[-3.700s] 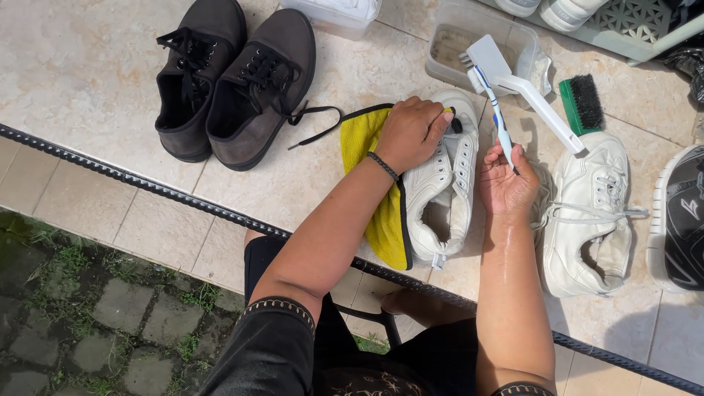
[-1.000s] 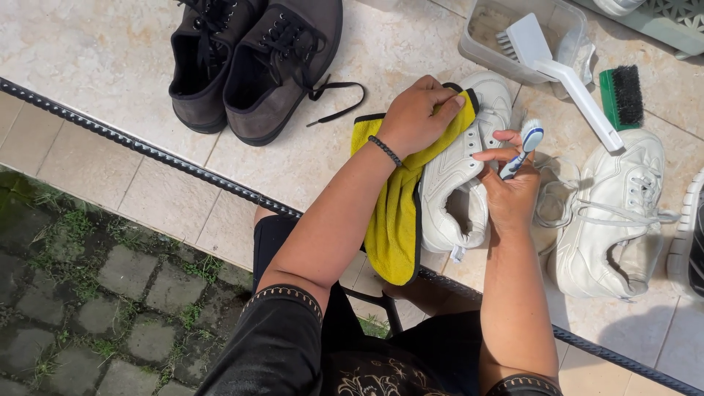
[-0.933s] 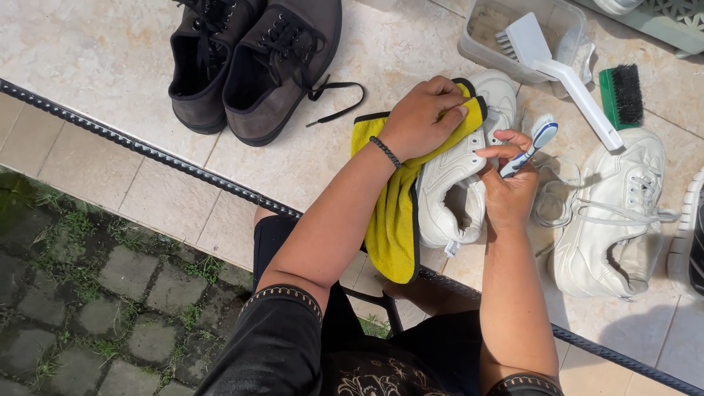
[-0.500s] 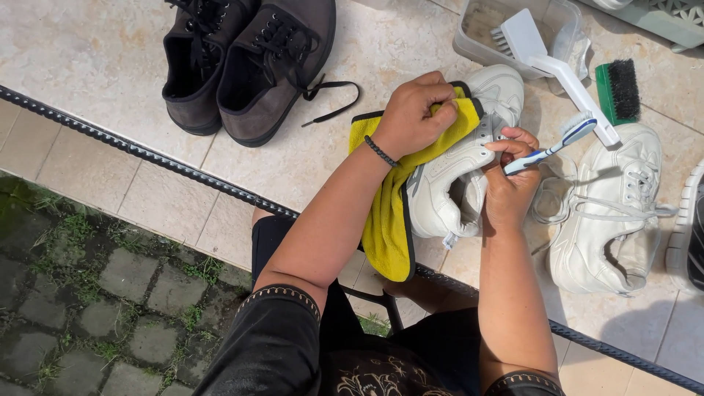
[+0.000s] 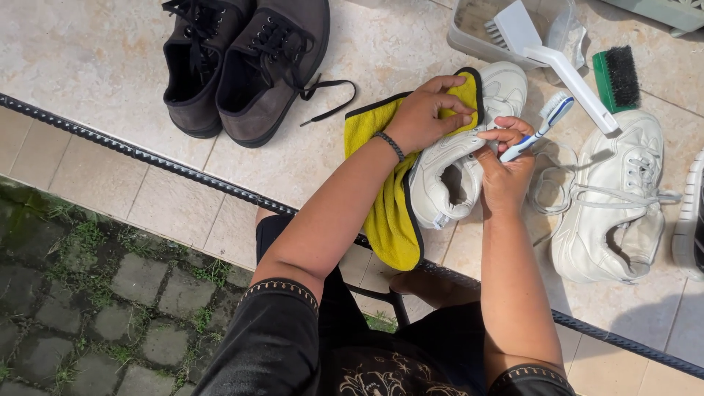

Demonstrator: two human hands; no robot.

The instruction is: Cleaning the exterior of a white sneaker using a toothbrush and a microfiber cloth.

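**White sneaker held on yellow cloth, toothbrush in right hand**

Head view: your left hand (image 5: pixel 425 117) presses the yellow cloth (image 5: pixel 385 213) against the side of the white sneaker (image 5: pixel 458 172), fingers closed on both. Your right hand (image 5: pixel 506 165) is closed around a blue-and-white toothbrush (image 5: pixel 539 128), bristle end raised just beside the sneaker's toe. A second white sneaker (image 5: pixel 616 198) lies to the right, well apart. Two dark lace-up shoes (image 5: pixel 246 62) sit upper left on the tiled floor (image 5: pixel 95 51). A green scrub brush (image 5: pixel 616 77) and white-handled brush (image 5: pixel 557 62) lie near the grey tray (image 5: pixel 469 37). No labels readable.
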